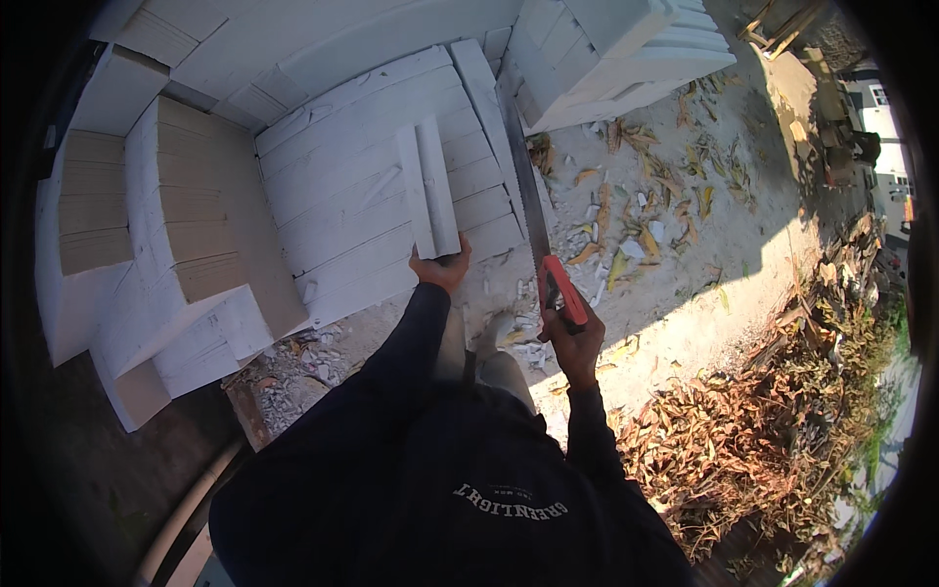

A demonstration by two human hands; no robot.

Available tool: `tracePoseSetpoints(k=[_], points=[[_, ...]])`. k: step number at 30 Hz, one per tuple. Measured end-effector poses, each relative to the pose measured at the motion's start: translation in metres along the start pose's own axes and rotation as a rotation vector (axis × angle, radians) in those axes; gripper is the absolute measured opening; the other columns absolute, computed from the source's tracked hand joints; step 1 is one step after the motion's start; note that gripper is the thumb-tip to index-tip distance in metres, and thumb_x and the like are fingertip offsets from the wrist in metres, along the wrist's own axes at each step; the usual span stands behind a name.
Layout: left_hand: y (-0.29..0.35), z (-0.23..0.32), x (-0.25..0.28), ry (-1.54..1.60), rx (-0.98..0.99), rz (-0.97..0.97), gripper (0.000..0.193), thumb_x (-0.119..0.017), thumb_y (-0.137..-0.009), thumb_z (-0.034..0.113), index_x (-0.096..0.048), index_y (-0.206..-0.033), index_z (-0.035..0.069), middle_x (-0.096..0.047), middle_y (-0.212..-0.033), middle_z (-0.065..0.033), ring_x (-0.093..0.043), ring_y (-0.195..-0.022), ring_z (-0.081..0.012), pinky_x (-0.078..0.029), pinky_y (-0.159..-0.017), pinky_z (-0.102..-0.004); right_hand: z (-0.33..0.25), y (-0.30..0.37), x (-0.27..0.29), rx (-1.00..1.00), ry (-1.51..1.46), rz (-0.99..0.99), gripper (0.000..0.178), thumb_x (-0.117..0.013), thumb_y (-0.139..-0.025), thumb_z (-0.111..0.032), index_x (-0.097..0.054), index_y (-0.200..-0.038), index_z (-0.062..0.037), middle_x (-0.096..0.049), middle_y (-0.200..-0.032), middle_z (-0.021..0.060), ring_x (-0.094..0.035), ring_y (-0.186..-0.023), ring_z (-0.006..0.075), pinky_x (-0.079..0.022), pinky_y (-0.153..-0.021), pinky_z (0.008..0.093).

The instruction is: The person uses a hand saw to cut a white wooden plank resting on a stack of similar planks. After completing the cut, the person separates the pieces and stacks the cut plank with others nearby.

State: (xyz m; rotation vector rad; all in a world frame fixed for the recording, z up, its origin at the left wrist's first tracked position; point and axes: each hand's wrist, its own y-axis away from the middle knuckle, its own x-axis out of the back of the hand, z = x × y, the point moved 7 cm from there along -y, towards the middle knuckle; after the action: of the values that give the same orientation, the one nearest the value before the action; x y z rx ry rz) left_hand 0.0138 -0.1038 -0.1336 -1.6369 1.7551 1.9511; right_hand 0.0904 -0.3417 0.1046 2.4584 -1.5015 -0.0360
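Note:
My left hand [445, 268] is closed around the near end of a long white strip [438, 191], which looks like cut lightweight block. A second, parallel face [413, 186] runs along its left side; whether it is a separate strip or part of the same piece I cannot tell. The strip lies over a flat layer of white blocks [337, 166]. To the right, my right hand [577, 342] grips the red handle [565, 293] of a handsaw. Its long dark blade [531, 196] points away from me, beside the right edge of the block layer.
White blocks are stacked at the left [196, 186] and far right [597, 68]. Pale rubble [323, 357] and fallen leaves [641, 147] litter the ground. A large heap of dry leaves [743, 440] lies at the lower right.

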Motion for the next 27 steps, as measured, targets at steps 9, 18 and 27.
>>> tracePoseSetpoints(k=[9,18,27], points=[[0.037,0.074,-0.013,-1.137,-0.277,0.557,0.070,-0.055,-0.093,0.058,-0.054,-0.137,0.003,-0.050,-0.132,-0.0236,-0.054,-0.112,-0.0393,-0.049,-0.094,-0.0579,-0.020,0.086,0.003,0.094,0.098,-0.060,0.013,-0.069,-0.091,-0.011,-0.065,-0.091,0.0008,-0.057,-0.060,0.0029,-0.053,-0.051,0.0093,-0.040,-0.049,0.0275],[0.030,0.080,-0.101,-1.656,-0.948,-0.042,0.047,-0.063,-0.100,0.033,-0.069,-0.121,-0.007,-0.072,-0.115,-0.0207,-0.067,-0.103,-0.0293,-0.047,-0.095,-0.0326,-0.015,0.122,-0.054,0.207,0.088,-0.034,0.012,-0.068,-0.090,-0.008,-0.063,-0.093,0.0025,-0.056,-0.066,0.0059,-0.051,-0.060,0.0129,-0.042,-0.055,0.0311],[0.050,0.071,-0.124,-1.698,-0.460,-0.029,0.044,-0.060,-0.098,0.036,-0.071,-0.119,-0.002,-0.071,-0.099,-0.0145,-0.069,-0.088,-0.0263,-0.057,-0.066,-0.0421,0.008,0.130,-0.099,0.227,0.161,0.020,0.013,-0.064,-0.090,-0.008,-0.064,-0.097,0.0034,-0.054,-0.064,0.0132,-0.048,-0.056,0.0166,-0.041,-0.053,0.0354]])
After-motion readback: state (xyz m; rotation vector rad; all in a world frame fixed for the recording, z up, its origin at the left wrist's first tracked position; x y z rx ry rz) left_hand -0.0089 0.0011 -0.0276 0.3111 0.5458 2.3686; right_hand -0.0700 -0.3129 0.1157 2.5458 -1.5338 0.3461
